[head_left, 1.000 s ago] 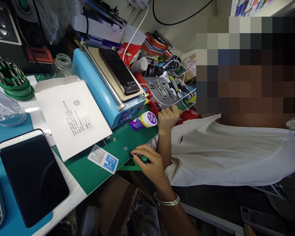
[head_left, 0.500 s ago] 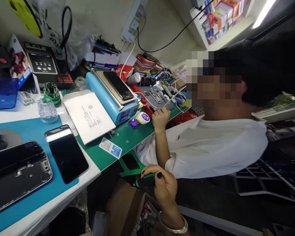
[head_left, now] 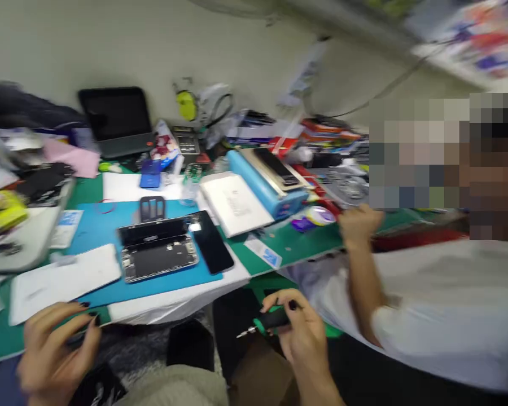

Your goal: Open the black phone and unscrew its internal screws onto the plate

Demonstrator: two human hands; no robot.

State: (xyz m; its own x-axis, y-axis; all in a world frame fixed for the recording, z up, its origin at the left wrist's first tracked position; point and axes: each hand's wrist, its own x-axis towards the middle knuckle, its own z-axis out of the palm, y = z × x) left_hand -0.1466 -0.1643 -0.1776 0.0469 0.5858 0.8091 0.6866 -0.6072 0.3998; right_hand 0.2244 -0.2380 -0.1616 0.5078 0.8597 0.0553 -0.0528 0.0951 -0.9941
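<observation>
My right hand [head_left: 302, 332] is wrapped round the black and green handle of a screwdriver [head_left: 275, 320], in front of the bench edge. The tool's metal tip points to the lower left. My left hand [head_left: 59, 349] is at the bench's front edge on the left, fingers curved and apart, with nothing visible in it. Nearest to it lies a white sheet-like piece [head_left: 65, 282]. On the blue mat [head_left: 97, 225] rests an opened phone [head_left: 161, 251] with its inside showing. To its right a black phone screen [head_left: 212, 242] lies face up.
A white box [head_left: 237, 203] and a blue machine [head_left: 258, 183] with a phone on top stand right of the mat. At the right sits another person [head_left: 440, 304] in white, a fist over the bench edge. A dark-screened device [head_left: 116, 118] stands at the back left.
The view has swung left and pulled back, and blurs. My left hand has come into view at lower left. My right hand still grips the screwdriver, whose tip now shows.
</observation>
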